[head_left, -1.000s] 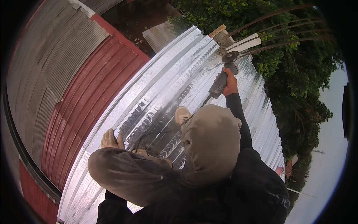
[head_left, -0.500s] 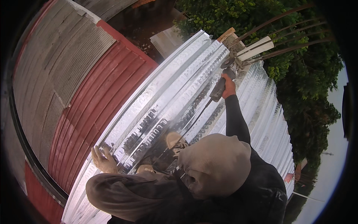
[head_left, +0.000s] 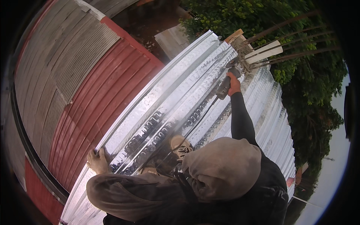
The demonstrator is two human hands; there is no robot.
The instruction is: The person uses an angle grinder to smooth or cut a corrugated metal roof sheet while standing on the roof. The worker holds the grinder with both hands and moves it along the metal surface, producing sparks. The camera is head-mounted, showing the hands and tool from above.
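Note:
My right hand (head_left: 234, 83), bare, is wrapped around the dark body of an angle grinder (head_left: 224, 88). Its disc end is at the far end of the shiny corrugated metal decking (head_left: 180, 90), close to a concrete stub with bars. From the grinder's rear a black cord (head_left: 198, 119) runs back toward my feet. At the decking's left edge is my left hand (head_left: 98, 161), which looks gloved in beige. Its fingers are bent over the raised edge rib, gripping it. Whether the disc touches anything is hard to make out.
Rusty rebar (head_left: 292, 43) and a white pipe (head_left: 264, 51) jut out at the far right. Left of the decking edge lies a lower red metal roof (head_left: 108, 93). My shoe (head_left: 180, 145) is on the decking between my bent knees. Trees (head_left: 300, 78) stand to the right.
My left hand's fingers, stretched out before, have moved slightly left and bent over the decking edge. The grinder, still in my right hand, has turned slightly, and the whole view has shifted a little.

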